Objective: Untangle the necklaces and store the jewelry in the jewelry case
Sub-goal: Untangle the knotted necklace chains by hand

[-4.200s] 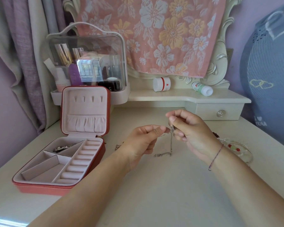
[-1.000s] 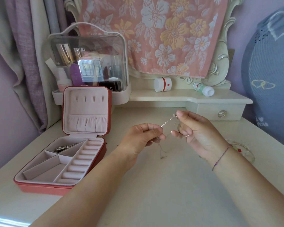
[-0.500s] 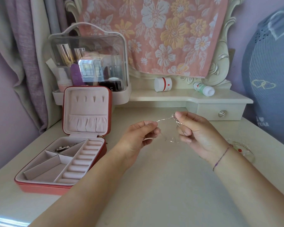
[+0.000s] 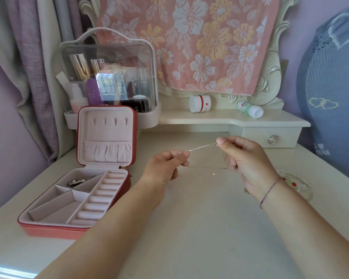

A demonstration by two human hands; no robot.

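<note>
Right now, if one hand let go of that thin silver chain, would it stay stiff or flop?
Probably floppy: the silver chain runs straight only where the left hand and right hand pull it between pinching fingers. Likely very light, since fingertip pinches alone carry it. Being so thin, it could easily slip free or tangle.

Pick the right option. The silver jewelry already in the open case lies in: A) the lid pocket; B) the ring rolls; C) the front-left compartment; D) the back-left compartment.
D: the silver piece sits in the back-left compartment of the jewelry case, while the left hand and right hand pinch the necklace apart from it.
</note>
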